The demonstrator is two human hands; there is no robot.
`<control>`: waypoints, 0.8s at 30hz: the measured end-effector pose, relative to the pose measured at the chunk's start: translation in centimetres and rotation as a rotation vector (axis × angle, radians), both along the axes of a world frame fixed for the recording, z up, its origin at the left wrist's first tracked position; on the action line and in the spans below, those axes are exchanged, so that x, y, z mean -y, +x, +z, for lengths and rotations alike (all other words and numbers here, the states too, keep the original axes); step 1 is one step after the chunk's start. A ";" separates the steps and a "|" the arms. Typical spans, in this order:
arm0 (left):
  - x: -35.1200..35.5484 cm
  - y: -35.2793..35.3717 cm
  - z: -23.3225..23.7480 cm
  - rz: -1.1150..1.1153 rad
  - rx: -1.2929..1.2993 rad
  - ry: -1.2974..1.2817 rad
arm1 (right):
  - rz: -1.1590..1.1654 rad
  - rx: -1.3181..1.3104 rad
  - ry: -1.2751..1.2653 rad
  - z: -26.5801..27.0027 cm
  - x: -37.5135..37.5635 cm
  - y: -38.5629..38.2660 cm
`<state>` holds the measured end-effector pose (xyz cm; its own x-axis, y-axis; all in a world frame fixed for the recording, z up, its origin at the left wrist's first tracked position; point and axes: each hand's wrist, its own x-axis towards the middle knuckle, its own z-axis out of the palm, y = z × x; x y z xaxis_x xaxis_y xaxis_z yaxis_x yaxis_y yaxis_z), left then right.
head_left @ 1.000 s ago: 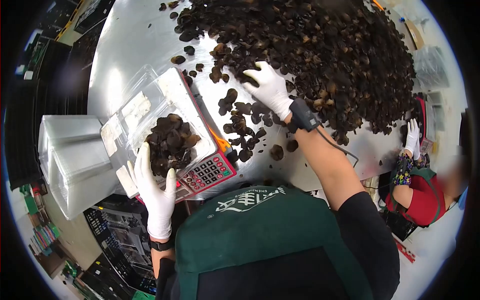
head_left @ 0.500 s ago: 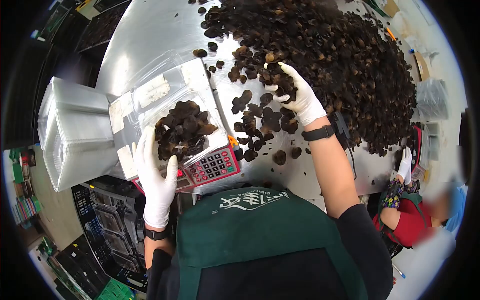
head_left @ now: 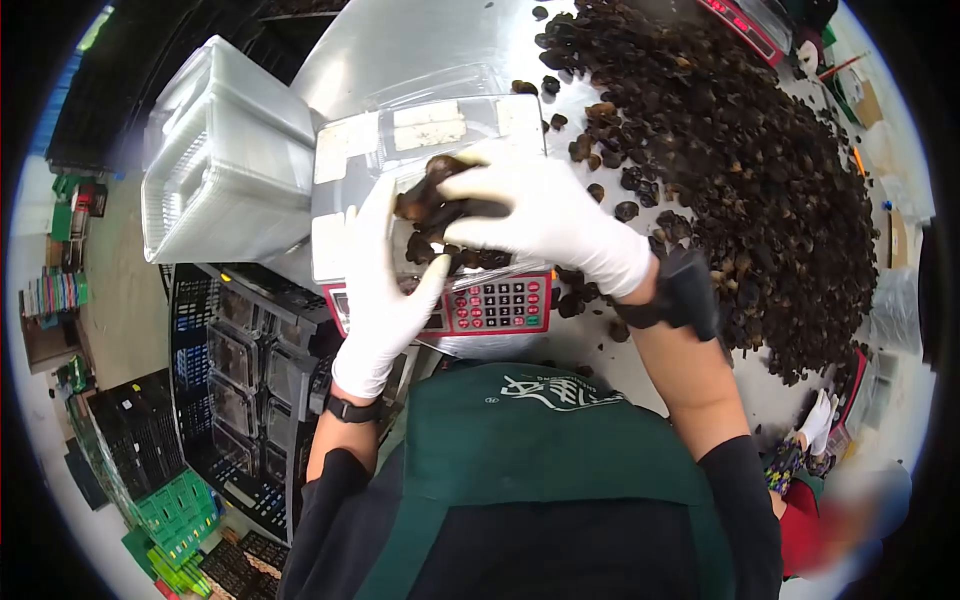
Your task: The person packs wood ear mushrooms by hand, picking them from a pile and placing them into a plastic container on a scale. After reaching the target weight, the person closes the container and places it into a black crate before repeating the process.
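Both my hands wear white gloves. My left hand [head_left: 385, 295] cups the near left corner of a clear plastic tray on a red and silver digital scale [head_left: 498, 308], its fingers along the side and its thumb at the near edge. Over the tray, my right hand [head_left: 545, 215] has its fingers curled around dark brown wood ear mushrooms [head_left: 425, 200]. More pieces lie below in the tray. The right hand covers much of the tray, so how full it is stays hidden.
A big pile of wood ear mushrooms [head_left: 750, 210] spreads over the metal table [head_left: 400, 40] to the right. Stacked clear plastic trays [head_left: 235, 170] stand left of the scale, above a black crate [head_left: 240, 370]. Another scale [head_left: 745, 30] is at the far edge; a gloved co-worker [head_left: 810, 500] is at lower right.
My right hand has moved left from beside the pile to over the tray, bringing mushrooms with it. My left hand stays at the tray. The view has shifted, so the scale appears farther right.
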<state>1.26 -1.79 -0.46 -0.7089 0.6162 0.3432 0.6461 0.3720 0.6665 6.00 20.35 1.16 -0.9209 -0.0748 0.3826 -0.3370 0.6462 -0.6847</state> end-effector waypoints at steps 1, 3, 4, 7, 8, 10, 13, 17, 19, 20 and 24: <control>0.0 -0.1 -0.6 -0.008 0.086 0.008 | 0.055 -0.011 0.140 -1.2 0.8 -0.6; 0.0 -0.2 -1.0 -0.017 0.010 -0.143 | 0.058 0.033 0.271 -1.6 1.3 -0.7; 0.3 -0.1 -1.2 -0.019 0.026 -0.173 | 0.048 0.004 0.280 -1.5 1.0 -0.7; 0.7 0.1 -1.1 0.003 0.058 -0.176 | 0.074 0.106 -0.116 -0.4 0.5 -0.3; 0.6 0.0 -1.3 -0.003 0.023 -0.166 | 0.021 0.139 -0.317 -0.1 0.9 -0.1; 0.4 -0.1 -1.2 -0.012 0.013 -0.146 | -0.019 0.153 -0.313 -0.5 0.6 -0.1; 0.0 -0.2 -0.8 -0.023 0.079 -0.097 | -0.022 -0.027 -0.025 -2.4 1.1 -0.4; -0.3 -0.1 -0.8 -0.025 0.207 0.070 | -0.037 -0.004 -0.043 -2.2 1.2 -0.7; 0.1 -0.3 -0.7 -0.018 0.196 0.100 | -0.077 0.056 -0.165 -1.9 0.7 -0.8; 0.6 -0.6 -0.6 -0.018 0.136 0.075 | -0.126 0.068 -0.204 -1.5 0.6 -0.6; 1.1 -0.7 0.8 0.029 -0.020 0.039 | -0.036 -0.158 0.198 0.1 1.3 -0.4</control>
<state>0.58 -2.92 0.32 -0.7186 0.5815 0.3814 0.6491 0.3642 0.6678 5.58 19.01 1.29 -0.8545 -0.1305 0.5028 -0.4037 0.7760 -0.4847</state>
